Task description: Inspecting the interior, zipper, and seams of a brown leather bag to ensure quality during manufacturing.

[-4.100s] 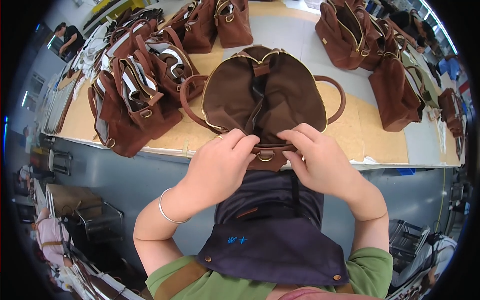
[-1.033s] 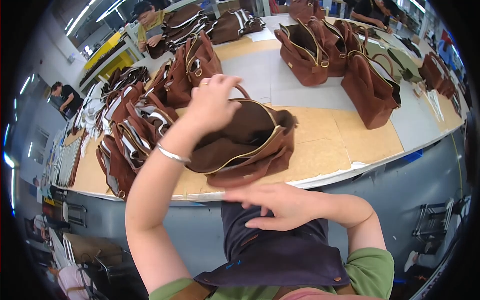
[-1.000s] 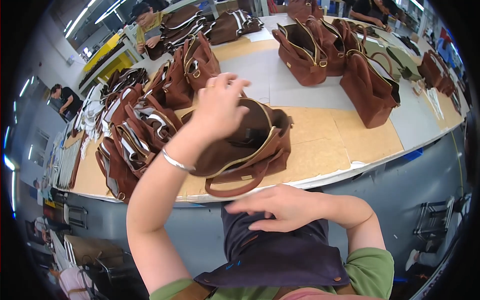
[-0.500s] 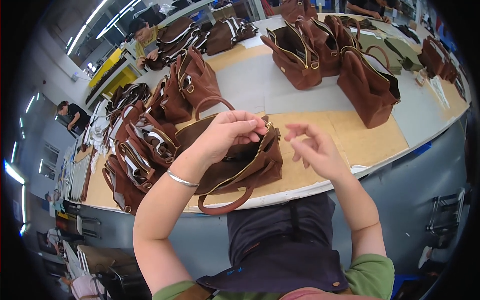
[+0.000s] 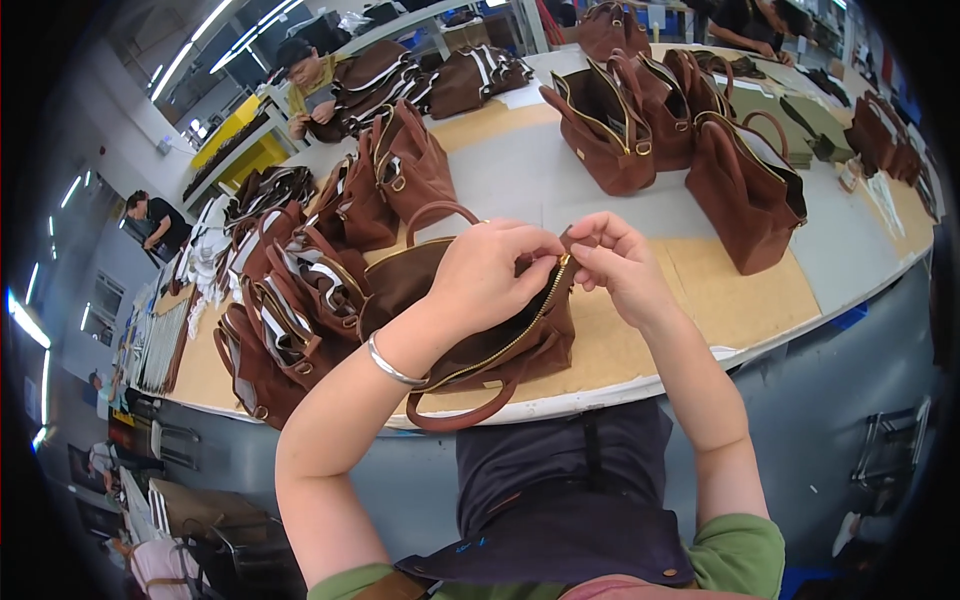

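A brown handbag (image 5: 545, 350) sits in front of me at the table's near edge, its top unzipped and its near handle (image 5: 465, 420) hanging over the edge. A gold-toothed zip (image 5: 535, 325) runs along its opening. My left hand (image 5: 500, 265), with a silver bangle on the wrist, pinches the zip's end at the bag's right corner. Close beside it, my right hand (image 5: 620, 262) has thumb and fingers closed on the small brown end tab (image 5: 567, 238) of that zip. The fingers partly cover the tab.
Several brown handbags (image 5: 415, 165) crowd the left side of the table (image 5: 490, 160). More bags (image 5: 745, 200) stand at the back right. Brown pieces with white strips (image 5: 480, 75) lie at the far side. Other people (image 5: 310, 80) work around the table.
My right hand has moved left and closed on the zip's end tab. My left hand has shifted slightly right, its fingers now turned down at the zip end. The view has shifted slightly.
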{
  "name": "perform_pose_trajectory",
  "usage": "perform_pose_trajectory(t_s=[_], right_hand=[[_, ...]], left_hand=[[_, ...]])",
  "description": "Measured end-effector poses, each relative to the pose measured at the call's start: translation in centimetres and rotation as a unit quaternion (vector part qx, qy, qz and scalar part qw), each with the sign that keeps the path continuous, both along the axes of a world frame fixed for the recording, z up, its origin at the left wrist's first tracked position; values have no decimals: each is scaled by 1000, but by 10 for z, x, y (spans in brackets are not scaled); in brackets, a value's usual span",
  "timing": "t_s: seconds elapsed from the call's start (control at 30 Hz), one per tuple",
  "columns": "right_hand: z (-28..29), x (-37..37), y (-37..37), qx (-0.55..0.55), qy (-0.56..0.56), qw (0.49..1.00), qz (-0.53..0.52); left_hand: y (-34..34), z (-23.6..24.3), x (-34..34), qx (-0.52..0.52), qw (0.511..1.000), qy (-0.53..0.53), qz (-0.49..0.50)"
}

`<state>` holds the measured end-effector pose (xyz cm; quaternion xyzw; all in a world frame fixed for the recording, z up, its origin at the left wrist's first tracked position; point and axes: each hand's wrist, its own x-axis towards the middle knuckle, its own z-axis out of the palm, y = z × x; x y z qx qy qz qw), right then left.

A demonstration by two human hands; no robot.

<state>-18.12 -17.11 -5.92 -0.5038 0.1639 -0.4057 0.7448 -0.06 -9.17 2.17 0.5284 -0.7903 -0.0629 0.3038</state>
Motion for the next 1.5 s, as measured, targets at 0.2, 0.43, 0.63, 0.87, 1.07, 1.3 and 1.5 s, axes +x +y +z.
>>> perform_pose_trajectory(t_s=[0.2, 0.43, 0.63, 0.87, 1.07, 1.3, 1.5], right_hand=[[18, -6, 21, -15, -24, 999, -15], [8, -10, 42, -61, -82, 994, -48], [-11, -42, 43, 25, -165, 974, -153], [-45, -68, 63, 37, -124, 959, -250], [-43, -72, 87, 53, -172, 946, -270], [-62, -85, 108, -9, -123, 966, -226], [-52, -97, 106, -74, -79, 957, -270]], left_hand=[[4, 12, -13, -66, 997, -33, 2], [22, 6, -22, -123, 983, -128, 53], [37, -9, 53, -27, 966, -233, 109], [92, -3, 98, -27, 949, -239, 204], [127, -43, 93, -52, 951, 25, 305], [133, -99, 95, -17, 933, 258, 251], [124, -111, 95, 2, 922, 329, 203]])
